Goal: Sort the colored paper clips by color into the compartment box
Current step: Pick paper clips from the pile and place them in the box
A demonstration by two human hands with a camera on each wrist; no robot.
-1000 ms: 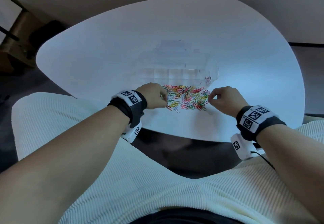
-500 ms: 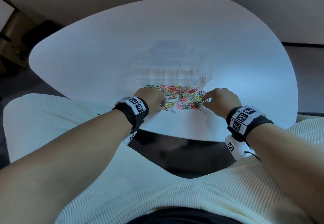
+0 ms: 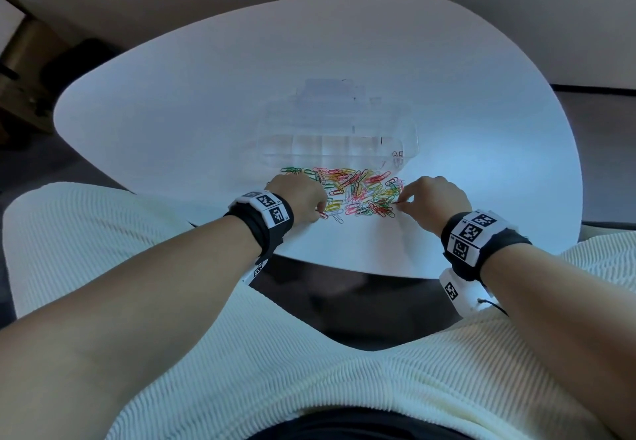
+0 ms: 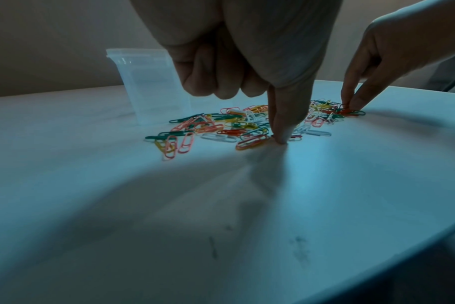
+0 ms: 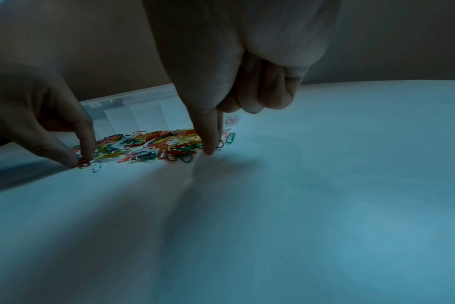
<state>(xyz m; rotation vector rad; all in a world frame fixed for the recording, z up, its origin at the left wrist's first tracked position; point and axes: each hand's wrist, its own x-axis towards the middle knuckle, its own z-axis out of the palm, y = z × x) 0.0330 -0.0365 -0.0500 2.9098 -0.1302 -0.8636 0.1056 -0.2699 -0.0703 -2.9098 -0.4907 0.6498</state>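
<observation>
A heap of colored paper clips lies on the white table, just in front of the clear compartment box. Two red clips sit in the box's near right compartment. My left hand is at the heap's near left corner; its thumb and index finger pinch an orange-red clip against the table, the other fingers curled. At the heap's near right edge my right hand pinches a red clip between thumb and index finger.
The table's near edge runs just behind both wrists, with my lap in cream ribbed cloth below it. A wooden piece of furniture stands on the floor at the far left.
Both hands have settled lower onto the near edge of the heap. Their thumbs and index fingers have come together on single clips. The heap and box have not moved.
</observation>
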